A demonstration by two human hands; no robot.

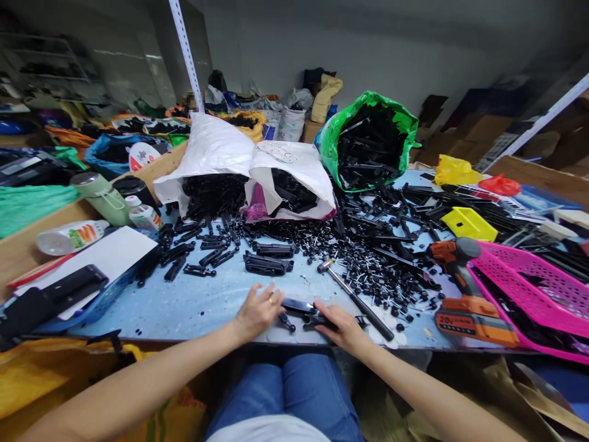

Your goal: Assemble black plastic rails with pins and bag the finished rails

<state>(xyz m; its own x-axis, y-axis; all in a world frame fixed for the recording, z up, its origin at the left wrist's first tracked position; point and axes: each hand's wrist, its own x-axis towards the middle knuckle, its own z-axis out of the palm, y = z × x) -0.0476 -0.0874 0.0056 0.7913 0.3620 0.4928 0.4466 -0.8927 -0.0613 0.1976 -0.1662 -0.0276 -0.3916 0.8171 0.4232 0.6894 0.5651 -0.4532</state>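
The right hand has its fingers closed on a glossy black strip, which is at the near edge of the blue worktop. The left hand, with bent fingers, is at the other end of this strip; I cannot tell if it grips. Just beside the right hand lies a hammer.
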